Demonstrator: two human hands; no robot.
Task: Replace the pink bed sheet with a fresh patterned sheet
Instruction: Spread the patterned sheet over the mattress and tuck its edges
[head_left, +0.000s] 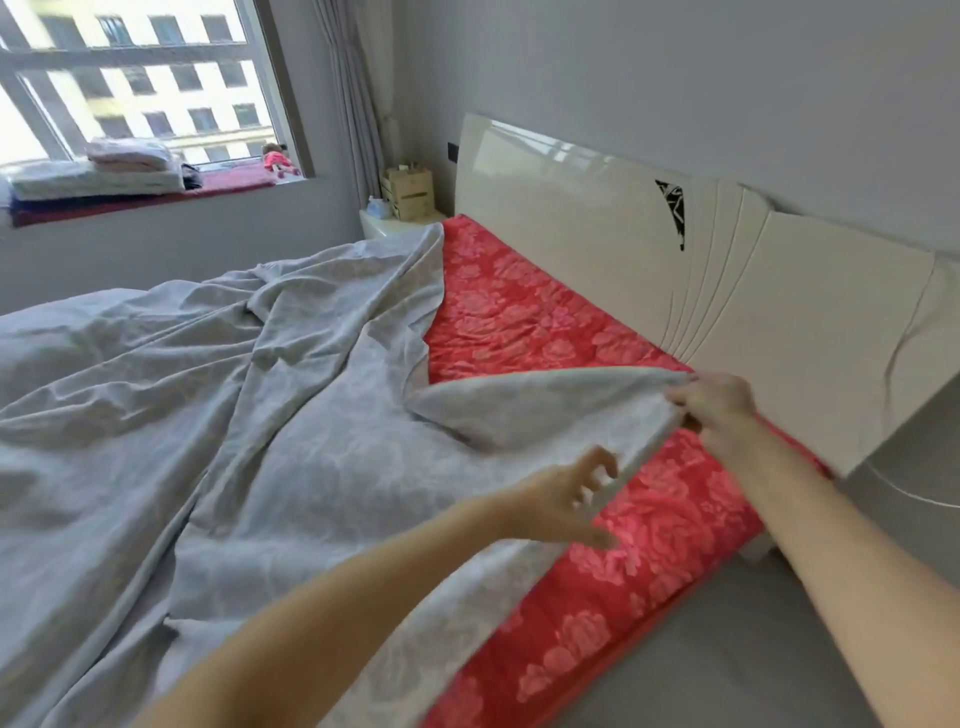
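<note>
Grey sheet lies rumpled across the bed, left of both hands, its corner short of the headboard, red cover bare beyond. Right hand pinches that corner, nearest the headboard. Left hand hovers over the near edge, fingers spread, holding nothing.

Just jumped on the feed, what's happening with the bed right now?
A person is working a grey, faintly patterned sheet on the bed. The right hand pinches its edge near the headboard, lifting it off the red floral cover. The left hand hovers open above the sheet's near edge, holding nothing. The sheet lies rumpled, and the red cover is bare along the headboard and the near side.
</note>
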